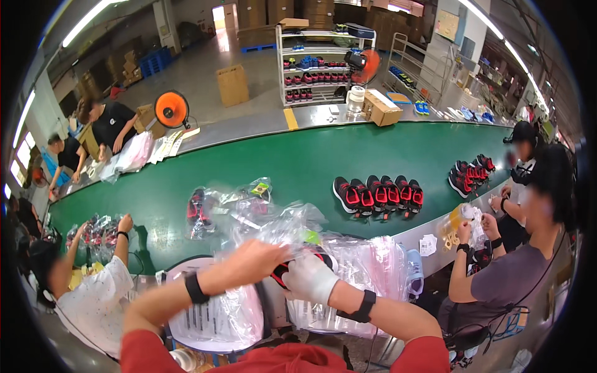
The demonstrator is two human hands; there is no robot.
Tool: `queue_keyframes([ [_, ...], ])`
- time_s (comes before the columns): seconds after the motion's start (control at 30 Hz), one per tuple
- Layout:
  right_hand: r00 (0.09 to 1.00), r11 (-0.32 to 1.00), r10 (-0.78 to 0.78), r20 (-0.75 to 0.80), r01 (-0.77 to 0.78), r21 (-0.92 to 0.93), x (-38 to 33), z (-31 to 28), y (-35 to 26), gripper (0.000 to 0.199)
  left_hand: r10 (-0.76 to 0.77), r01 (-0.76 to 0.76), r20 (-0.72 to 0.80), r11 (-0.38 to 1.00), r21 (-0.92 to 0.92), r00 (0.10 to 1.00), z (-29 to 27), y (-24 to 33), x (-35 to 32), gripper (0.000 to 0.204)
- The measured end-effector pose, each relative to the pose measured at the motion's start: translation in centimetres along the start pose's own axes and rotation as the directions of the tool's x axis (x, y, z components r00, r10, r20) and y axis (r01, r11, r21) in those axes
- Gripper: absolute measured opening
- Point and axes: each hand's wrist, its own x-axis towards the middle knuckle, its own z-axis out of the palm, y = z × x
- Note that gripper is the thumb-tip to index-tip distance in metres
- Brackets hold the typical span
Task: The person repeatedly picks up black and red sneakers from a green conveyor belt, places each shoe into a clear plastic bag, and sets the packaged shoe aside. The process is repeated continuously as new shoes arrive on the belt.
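Note:
My left hand (264, 256), bare and with a black band at the wrist, pinches a clear plastic bag (273, 227) in front of me. My right hand (313, 277) wears a white glove and is closed around a black and red shoe (283, 273). Much of that shoe is hidden by the glove and the film. Just beyond my left hand, on the green belt, lies a bagged pair of shoes (198, 208). Below my hands are two stacks of flat clear bags, the left stack (217, 317) on a round-edged board and the right stack (385, 267) beside my right forearm.
A row of black and red shoes (377, 196) stands on the green belt (280, 158), with another group (471, 174) farther right. Co-workers sit close at the left (93, 292) and right (504, 273). Across the belt stand an orange fan (171, 109) and a cardboard box (380, 109).

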Motion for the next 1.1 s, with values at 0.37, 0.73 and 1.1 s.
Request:
queue_keyframes([
  [0.37, 0.991, 0.998, 0.064, 0.121, -0.063, -0.012, 2.5, -2.3, -1.5, 0.017, -0.51, 0.22, -0.36, 0.765, -0.605, 0.781, -0.4, -1.6, 5.1, 0.006],
  [0.73, 0.907, 0.972, 0.151, -0.392, -0.066, 0.224, 2.7, 2.8, 4.5, 0.031, -0.226, 0.126, -0.2, 0.901, -0.415, 0.954, 1.8, 2.8, -2.0, 0.027],
  [1.1, 0.743, 0.935, 0.33, -0.582, -0.344, 0.09, 15.5, 4.9, 12.7, 0.038, -0.576, 0.34, -0.38, 0.777, -0.529, 0.724, 2.8, -0.3, 4.1, 0.019],
])
